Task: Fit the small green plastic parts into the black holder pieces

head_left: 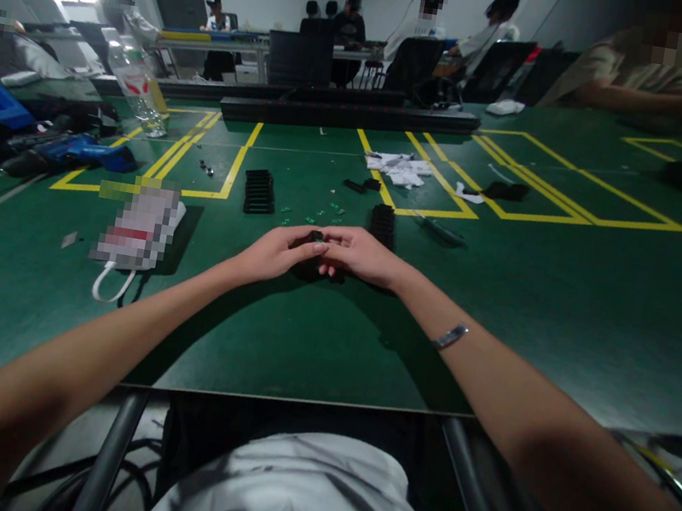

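Observation:
Just above the table, my left hand (277,252) and my right hand (362,255) meet at the fingertips. Both are closed around a small black part (316,236) with a hint of green on it; the fingers hide most of it. Beyond them, several small green pieces (311,220), which look like circuit boards, lie scattered. A row of black parts (259,191) stands to the left of these pieces. A second row of black parts (383,222) sits behind my right hand, partly covered by it.
At left are a white device with a cord loop (147,229), a blue power drill (89,153) and a plastic bottle (138,85). Crumpled white paper (399,168) and a dark tool (441,231) lie right of centre. Long black bars (350,114) cross behind. Other people sit around.

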### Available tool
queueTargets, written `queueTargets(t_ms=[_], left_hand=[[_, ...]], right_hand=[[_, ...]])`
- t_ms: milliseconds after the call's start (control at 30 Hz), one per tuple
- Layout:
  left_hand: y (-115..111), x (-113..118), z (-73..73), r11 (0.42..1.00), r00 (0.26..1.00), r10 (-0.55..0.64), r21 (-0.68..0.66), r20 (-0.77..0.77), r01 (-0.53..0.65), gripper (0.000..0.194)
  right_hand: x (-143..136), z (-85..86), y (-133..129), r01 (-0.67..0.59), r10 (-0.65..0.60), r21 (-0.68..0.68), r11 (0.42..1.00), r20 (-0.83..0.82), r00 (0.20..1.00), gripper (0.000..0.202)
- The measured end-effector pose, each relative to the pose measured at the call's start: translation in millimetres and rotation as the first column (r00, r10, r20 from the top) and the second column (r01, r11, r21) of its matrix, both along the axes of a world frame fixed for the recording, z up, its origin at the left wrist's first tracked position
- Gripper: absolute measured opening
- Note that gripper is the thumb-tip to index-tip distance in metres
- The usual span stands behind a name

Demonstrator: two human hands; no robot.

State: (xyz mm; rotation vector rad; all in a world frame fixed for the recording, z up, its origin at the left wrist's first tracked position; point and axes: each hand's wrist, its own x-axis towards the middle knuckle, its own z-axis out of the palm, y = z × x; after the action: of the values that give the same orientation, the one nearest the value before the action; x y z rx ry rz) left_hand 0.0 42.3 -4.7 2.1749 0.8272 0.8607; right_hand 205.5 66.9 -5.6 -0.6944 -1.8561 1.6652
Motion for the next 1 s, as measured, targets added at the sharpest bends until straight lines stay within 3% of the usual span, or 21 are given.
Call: queueTargets(t_ms=[467, 633, 867, 1000], left_hand=[[2.6, -0.9, -4.9, 0.988, 0.996, -0.027, -0.148, 0.082, 0.039, 0.043], [-0.5, -1.3, -2.7, 0.986, 0.999, 0.015, -0.168, 0.049, -0.006, 0.04], [-3.1, -3.8, -4.9, 0.997, 1.0, -0.006, -0.078, 0.015, 0.007, 0.064], [-3.2, -5.4, -6.3, 1.0, 1.0, -0.007, -0.025, -0.024, 0.007, 0.065]], right_hand=[[-0.5, 3.0, -2.6, 0.014, -0.016, 0.035, 0.999, 0.047, 0.999, 0.032], [0.2, 3.7, -3.9, 0.017, -0.02, 0.039, 0.999, 0.062, 0.998, 0.03], [0.5, 7.7, -6.5, -0.003, -0.004, 0.08, 0.997, 0.086, 0.996, 0.033], [1.1, 8.0, -5.9, -0.008, -0.002, 0.094, 0.996, 0.108, 0.994, 0.035]])
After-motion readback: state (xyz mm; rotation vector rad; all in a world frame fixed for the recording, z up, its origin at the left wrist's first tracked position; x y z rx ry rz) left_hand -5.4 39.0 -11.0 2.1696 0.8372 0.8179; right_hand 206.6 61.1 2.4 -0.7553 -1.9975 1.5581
